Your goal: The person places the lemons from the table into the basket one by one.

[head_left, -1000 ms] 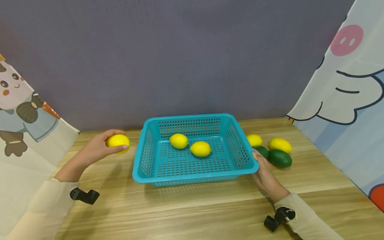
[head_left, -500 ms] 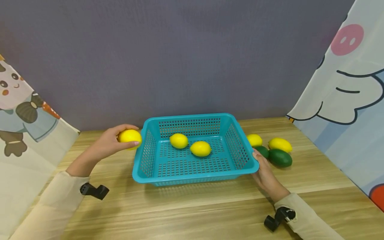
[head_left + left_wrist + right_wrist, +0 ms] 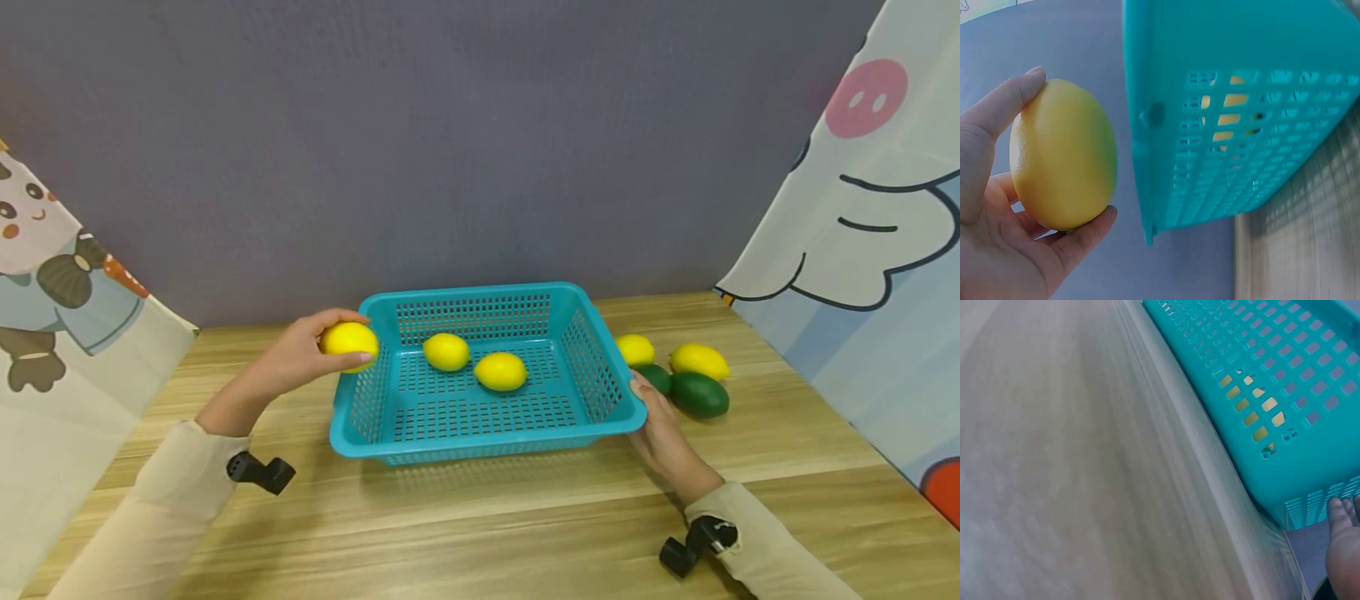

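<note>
My left hand [image 3: 303,354] grips a yellow lemon [image 3: 349,345] between thumb and fingers, over the left rim of a turquoise plastic basket [image 3: 480,440]. In the left wrist view this lemon [image 3: 1063,156] is apart from the basket wall [image 3: 1147,125]. Inside the basket, a lemon [image 3: 447,352] and another lemon [image 3: 502,372] lie on the perforated floor. At the basket's right front corner, my right hand [image 3: 662,433] holds the rim. Fingers [image 3: 1339,515] touch the outer wall in the right wrist view; the rest of that hand is mostly out of frame.
Right of the basket, on the wooden table [image 3: 480,533], lie a lemon [image 3: 636,350], another lemon [image 3: 700,362], a dark green avocado-like fruit [image 3: 699,394] and a second green one [image 3: 655,379], partly hidden. A grey wall panel [image 3: 465,150] stands behind; printed curtains hang at both sides.
My left hand has carried its lemon rightward, from beside the basket to over its left rim. The right hand and the basket have stayed in place.
</note>
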The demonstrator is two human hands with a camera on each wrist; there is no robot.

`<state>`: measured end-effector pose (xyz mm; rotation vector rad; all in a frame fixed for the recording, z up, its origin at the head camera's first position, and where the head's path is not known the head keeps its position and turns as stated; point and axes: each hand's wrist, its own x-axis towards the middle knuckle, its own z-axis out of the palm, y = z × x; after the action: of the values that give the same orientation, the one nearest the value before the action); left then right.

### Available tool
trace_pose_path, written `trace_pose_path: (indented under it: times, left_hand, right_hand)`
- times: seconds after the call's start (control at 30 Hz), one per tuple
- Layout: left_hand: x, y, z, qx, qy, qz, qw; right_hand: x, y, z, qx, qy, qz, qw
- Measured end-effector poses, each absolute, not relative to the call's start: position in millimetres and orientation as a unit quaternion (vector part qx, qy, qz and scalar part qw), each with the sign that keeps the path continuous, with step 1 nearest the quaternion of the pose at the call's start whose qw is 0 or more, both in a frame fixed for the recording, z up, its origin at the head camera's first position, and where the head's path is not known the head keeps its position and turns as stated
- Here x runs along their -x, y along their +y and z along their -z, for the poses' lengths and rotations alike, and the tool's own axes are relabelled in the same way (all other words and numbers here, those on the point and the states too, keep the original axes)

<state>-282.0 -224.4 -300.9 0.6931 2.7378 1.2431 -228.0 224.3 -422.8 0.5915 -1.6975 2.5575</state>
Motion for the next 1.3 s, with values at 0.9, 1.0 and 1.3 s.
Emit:
trace_pose_path:
  times: [0.9,1.0,1.3]
  left_hand:
    - [295,-177,319,-0.286,0.858,-0.422,0.064]
    - [294,-176,320,-0.284,0.86,-0.418,0.069]
    - [293,-172,328,-0.293,0.87,-0.391,0.074]
  right_hand:
    - [228,224,423,-0.199,-0.549,-0.812,0.018]
    - [228,223,423,-0.2,-0.548,-0.812,0.017]
    - [228,224,424,-0.196,-0.548,-0.813,0.016]
